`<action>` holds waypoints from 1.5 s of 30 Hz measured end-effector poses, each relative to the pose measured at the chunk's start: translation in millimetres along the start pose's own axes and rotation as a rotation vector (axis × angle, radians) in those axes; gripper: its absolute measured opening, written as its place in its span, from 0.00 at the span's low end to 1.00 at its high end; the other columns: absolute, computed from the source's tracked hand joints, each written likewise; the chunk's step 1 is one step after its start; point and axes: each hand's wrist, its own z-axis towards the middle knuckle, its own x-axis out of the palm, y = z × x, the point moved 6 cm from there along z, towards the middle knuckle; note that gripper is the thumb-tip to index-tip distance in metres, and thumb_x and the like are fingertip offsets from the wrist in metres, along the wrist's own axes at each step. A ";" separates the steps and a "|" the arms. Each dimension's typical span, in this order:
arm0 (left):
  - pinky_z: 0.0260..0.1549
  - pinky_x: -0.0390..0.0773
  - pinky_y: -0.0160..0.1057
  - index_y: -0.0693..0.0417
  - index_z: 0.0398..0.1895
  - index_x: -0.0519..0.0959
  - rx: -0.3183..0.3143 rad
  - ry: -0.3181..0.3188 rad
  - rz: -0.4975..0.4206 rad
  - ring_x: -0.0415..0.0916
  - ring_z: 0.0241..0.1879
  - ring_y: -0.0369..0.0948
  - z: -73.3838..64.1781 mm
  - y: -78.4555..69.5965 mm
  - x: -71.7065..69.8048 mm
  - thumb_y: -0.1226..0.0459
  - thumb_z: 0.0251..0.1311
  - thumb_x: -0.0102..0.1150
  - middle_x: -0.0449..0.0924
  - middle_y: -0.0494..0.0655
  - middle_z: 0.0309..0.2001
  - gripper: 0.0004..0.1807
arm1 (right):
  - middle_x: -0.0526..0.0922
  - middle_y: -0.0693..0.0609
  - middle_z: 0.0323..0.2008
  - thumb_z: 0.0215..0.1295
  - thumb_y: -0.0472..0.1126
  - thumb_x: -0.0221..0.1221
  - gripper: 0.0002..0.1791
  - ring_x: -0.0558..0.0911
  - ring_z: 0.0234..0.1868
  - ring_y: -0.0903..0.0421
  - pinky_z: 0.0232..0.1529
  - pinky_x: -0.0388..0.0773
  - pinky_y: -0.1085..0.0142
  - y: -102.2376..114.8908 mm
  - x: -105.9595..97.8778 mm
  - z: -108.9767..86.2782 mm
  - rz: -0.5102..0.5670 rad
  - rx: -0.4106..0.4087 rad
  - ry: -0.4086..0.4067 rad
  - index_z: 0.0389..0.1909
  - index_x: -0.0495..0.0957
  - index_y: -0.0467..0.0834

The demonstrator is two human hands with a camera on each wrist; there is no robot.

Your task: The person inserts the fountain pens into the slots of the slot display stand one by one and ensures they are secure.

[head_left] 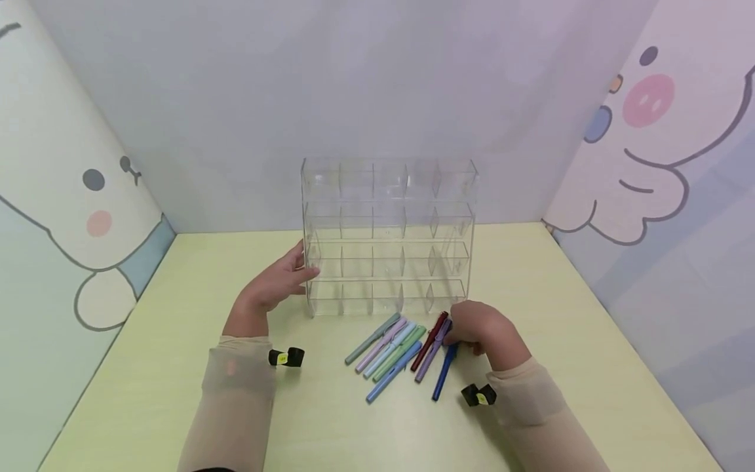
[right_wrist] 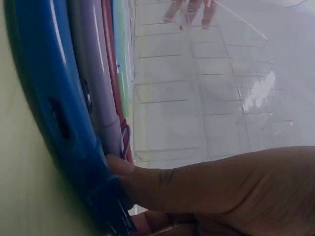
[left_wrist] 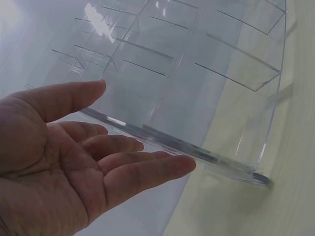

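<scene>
A clear acrylic rack with stepped rows of compartments stands upright on the table. My left hand is at its left side, thumb in front of the side panel and fingers extended along its edge; in the left wrist view the hand looks relaxed. At the rack's lower right corner, my right hand pinches the clip end of a dark blue pen, which lies on the table. A purple pen and a dark red pen lie right beside it. My right fingertips are partly hidden.
Left of those lie a grey-green pen, a pink pen, a pale blue pen, a green pen and a blue pen. The pale yellow table meets a grey back wall behind the rack.
</scene>
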 end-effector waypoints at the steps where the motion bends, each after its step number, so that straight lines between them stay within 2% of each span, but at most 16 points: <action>1: 0.61 0.64 0.68 0.27 0.78 0.35 0.000 0.000 0.000 0.53 0.73 0.60 0.2 -0.2 -0.2 0.64 0.75 0.45 0.48 0.54 0.78 0.41 | 0.74 0.50 0.16 0.60 0.49 0.69 0.17 0.78 0.16 0.53 0.18 0.73 0.66 -0.3 -0.6 0.0 0.014 -0.001 0.004 0.22 0.76 0.41; 6: 0.62 0.64 0.68 0.25 0.78 0.36 -0.002 -0.004 -0.006 0.51 0.74 0.60 0.6 -1.8 -0.4 0.63 0.75 0.47 0.48 0.53 0.78 0.41 | 0.76 0.47 0.21 0.59 0.46 0.69 0.15 0.81 0.18 0.50 0.19 0.77 0.63 -2.5 0.4 2.7 0.052 -0.019 0.018 0.29 0.74 0.42; 13: 0.62 0.63 0.69 0.25 0.78 0.36 0.005 0.009 -0.002 0.51 0.74 0.61 -0.4 -2.1 0.5 0.61 0.74 0.48 0.48 0.53 0.77 0.41 | 0.80 0.45 0.19 0.61 0.34 0.64 0.07 0.83 0.17 0.51 0.18 0.79 0.64 -0.4 5.0 8.0 0.058 -0.022 0.018 0.27 0.75 0.39; 17: 0.62 0.63 0.68 0.24 0.78 0.36 -0.003 0.007 -0.006 0.52 0.74 0.60 -0.8 -0.8 0.9 0.62 0.75 0.47 0.48 0.52 0.78 0.41 | 0.81 0.45 0.20 0.61 0.30 0.60 0.05 0.83 0.17 0.52 0.21 0.80 0.63 0.2 -0.2 2.6 0.068 -0.070 -0.001 0.29 0.74 0.39; 19: 0.62 0.63 0.68 0.23 0.77 0.37 -0.009 0.004 -0.009 0.52 0.74 0.60 -1.1 -0.4 0.8 0.62 0.75 0.47 0.49 0.51 0.77 0.41 | 0.80 0.47 0.23 0.62 0.31 0.60 0.02 0.83 0.18 0.53 0.22 0.80 0.63 0.7 -6.6 -2.9 0.080 -0.106 -0.020 0.34 0.76 0.38; 22: 0.62 0.64 0.68 0.24 0.77 0.36 -0.006 0.006 -0.005 0.53 0.73 0.60 -1.2 -0.6 1.4 0.62 0.75 0.47 0.49 0.51 0.77 0.41 | 0.79 0.49 0.26 0.64 0.34 0.61 0.05 0.82 0.20 0.55 0.25 0.79 0.64 0.2 -18.7 -11.2 0.116 -0.164 -0.059 0.39 0.78 0.40; 26: 0.62 0.64 0.67 0.26 0.78 0.36 -0.001 0.007 0.004 0.52 0.73 0.60 -0.6 -0.2 1.6 0.62 0.75 0.47 0.48 0.52 0.78 0.41 | 0.80 0.50 0.26 0.67 0.39 0.60 0.03 0.80 0.23 0.55 0.28 0.75 0.64 -2.5 -36.5 -22.5 0.144 -0.250 -0.120 0.37 0.78 0.44; 30: 0.62 0.64 0.67 0.24 0.77 0.37 -0.002 0.005 0.008 0.53 0.73 0.58 -1.5 -0.2 1.2 0.59 0.74 0.49 0.48 0.51 0.78 0.41 | 0.82 0.51 0.28 0.69 0.46 0.60 0.07 0.82 0.28 0.53 0.30 0.76 0.63 -6.9 -50.1 -32.8 0.164 -0.285 -0.160 0.36 0.76 0.47; 33: 0.62 0.64 0.67 0.21 0.77 0.38 -0.007 0.001 0.008 0.54 0.74 0.57 -2.9 -0.7 0.9 0.58 0.74 0.50 0.49 0.49 0.77 0.41 | 0.83 0.53 0.31 0.68 0.49 0.61 0.10 0.83 0.32 0.52 0.33 0.79 0.63 -8.0 -55.7 -37.7 0.210 -0.304 -0.162 0.38 0.74 0.47; 37: 0.62 0.65 0.67 0.19 0.76 0.38 -0.005 -0.003 0.015 0.53 0.74 0.58 -3.0 0.5 0.1 0.57 0.74 0.49 0.49 0.48 0.78 0.40 | 0.85 0.55 0.32 0.69 0.50 0.60 0.12 0.84 0.32 0.55 0.36 0.81 0.62 -3.8 -60.0 -41.3 0.252 -0.376 -0.177 0.44 0.73 0.48; 41: 0.62 0.65 0.67 0.20 0.76 0.37 -0.003 -0.001 0.016 0.52 0.74 0.58 -2.4 0.9 0.0 0.57 0.74 0.49 0.48 0.49 0.78 0.40 | 0.85 0.57 0.32 0.69 0.51 0.59 0.14 0.84 0.32 0.60 0.38 0.81 0.61 0.3 -63.1 -42.9 0.261 -0.436 -0.239 0.49 0.72 0.50; 45: 0.62 0.65 0.66 0.22 0.77 0.37 -0.008 0.004 0.012 0.54 0.74 0.56 -2.2 0.5 0.8 0.56 0.74 0.50 0.48 0.49 0.78 0.41 | 0.85 0.54 0.37 0.71 0.49 0.57 0.12 0.86 0.35 0.59 0.42 0.83 0.60 0.3 -65.2 -45.7 0.342 -0.471 -0.273 0.51 0.74 0.49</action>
